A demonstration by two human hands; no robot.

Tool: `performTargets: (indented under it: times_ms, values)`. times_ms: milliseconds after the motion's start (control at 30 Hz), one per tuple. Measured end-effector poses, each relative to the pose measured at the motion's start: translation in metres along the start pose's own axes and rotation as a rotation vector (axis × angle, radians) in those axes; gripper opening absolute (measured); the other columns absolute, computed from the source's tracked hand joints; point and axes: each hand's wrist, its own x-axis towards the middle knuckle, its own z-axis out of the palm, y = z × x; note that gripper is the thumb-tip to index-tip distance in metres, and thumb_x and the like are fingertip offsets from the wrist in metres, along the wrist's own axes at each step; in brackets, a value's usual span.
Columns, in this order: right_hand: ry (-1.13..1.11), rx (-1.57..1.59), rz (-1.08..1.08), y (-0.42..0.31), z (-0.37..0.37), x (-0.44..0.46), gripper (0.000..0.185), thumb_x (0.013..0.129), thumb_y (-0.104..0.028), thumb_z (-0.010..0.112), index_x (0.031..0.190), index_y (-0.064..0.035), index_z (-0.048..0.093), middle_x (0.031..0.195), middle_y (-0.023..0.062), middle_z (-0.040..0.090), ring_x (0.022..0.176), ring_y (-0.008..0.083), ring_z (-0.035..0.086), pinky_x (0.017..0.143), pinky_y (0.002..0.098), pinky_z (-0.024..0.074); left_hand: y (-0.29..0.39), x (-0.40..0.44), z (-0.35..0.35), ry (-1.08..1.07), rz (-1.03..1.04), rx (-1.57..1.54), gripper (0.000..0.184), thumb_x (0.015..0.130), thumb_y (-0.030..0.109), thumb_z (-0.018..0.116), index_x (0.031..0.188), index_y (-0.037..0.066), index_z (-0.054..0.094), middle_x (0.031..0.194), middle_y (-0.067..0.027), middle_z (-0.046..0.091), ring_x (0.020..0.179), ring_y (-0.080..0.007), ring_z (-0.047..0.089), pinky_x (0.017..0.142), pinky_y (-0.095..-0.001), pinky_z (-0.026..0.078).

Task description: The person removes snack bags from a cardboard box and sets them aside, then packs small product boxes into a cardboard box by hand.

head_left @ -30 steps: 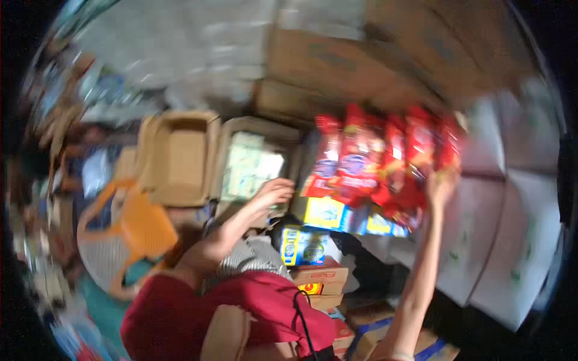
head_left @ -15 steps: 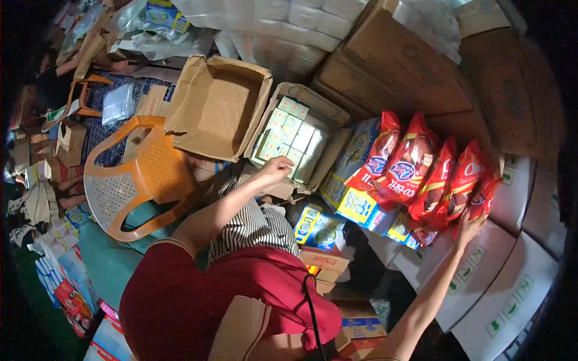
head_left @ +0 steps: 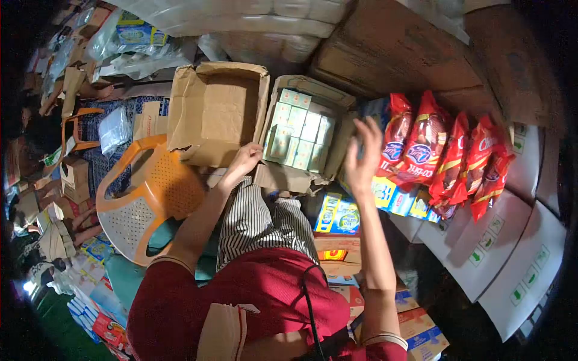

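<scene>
My left hand (head_left: 245, 160) rests at the near rim between two cardboard boxes, its fingers bent together; what they hold, if anything, is too small to tell. My right hand (head_left: 365, 155) is raised with fingers apart and nothing in it, between the right box and the red packets. The left cardboard box (head_left: 226, 114) is open and shows its bare bottom. Small pale green cartons (head_left: 295, 129) fill much of the right box (head_left: 286, 178). Several red packets (head_left: 421, 144) stand in a row to the right, above blue and yellow packs (head_left: 397, 198).
An orange and grey plastic chair (head_left: 150, 192) stands at the left. White cartons with green arrows (head_left: 481, 240) lie at the right. Large brown cartons (head_left: 397, 54) are stacked behind. Another person's arm (head_left: 96, 91) shows at the upper left.
My right hand has left the rightmost red packet and moved left towards the box of small cartons. My left hand has shifted left, from over the small cartons to the rim between the boxes.
</scene>
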Motion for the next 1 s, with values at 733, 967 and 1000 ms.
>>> performTargets:
  times_ms: [733, 967, 1000]
  values:
    - [-0.461, 0.077, 0.489, -0.004, 0.119, -0.147, 0.023, 0.077, -0.007, 0.052, 0.099, -0.0030, 0.054, 0.095, 0.0196, 0.057, 0.090, 0.0349, 0.054, 0.077, 0.0396, 0.0433, -0.048, -0.020, -0.135, -0.097, -0.069, 0.333, 0.029, 0.075, 0.013, 0.055, 0.101, -0.001, 0.054, 0.098, -0.0162, 0.060, 0.095, -0.0234, 0.056, 0.082, -0.0305, 0.043]
    - [-0.699, 0.048, 0.573, 0.005, 0.112, -0.193, 0.025, 0.078, -0.008, 0.052, 0.102, -0.0026, 0.054, 0.084, 0.0157, 0.062, 0.078, 0.0223, 0.062, 0.067, 0.0301, 0.0478, -0.207, -0.050, -0.149, 0.100, 0.266, 0.400, 0.019, 0.071, 0.014, 0.054, 0.086, 0.004, 0.060, 0.089, -0.0176, 0.060, 0.085, -0.0297, 0.058, 0.072, -0.0367, 0.045]
    - [-0.678, 0.063, 0.548, 0.007, 0.113, -0.202, 0.025, 0.078, -0.008, 0.052, 0.102, -0.0024, 0.054, 0.083, 0.0154, 0.062, 0.078, 0.0216, 0.062, 0.068, 0.0296, 0.0477, -0.202, -0.073, -0.155, 0.064, 0.082, 0.445, 0.020, 0.071, 0.016, 0.053, 0.085, 0.004, 0.060, 0.088, -0.0180, 0.059, 0.085, -0.0311, 0.057, 0.072, -0.0382, 0.045]
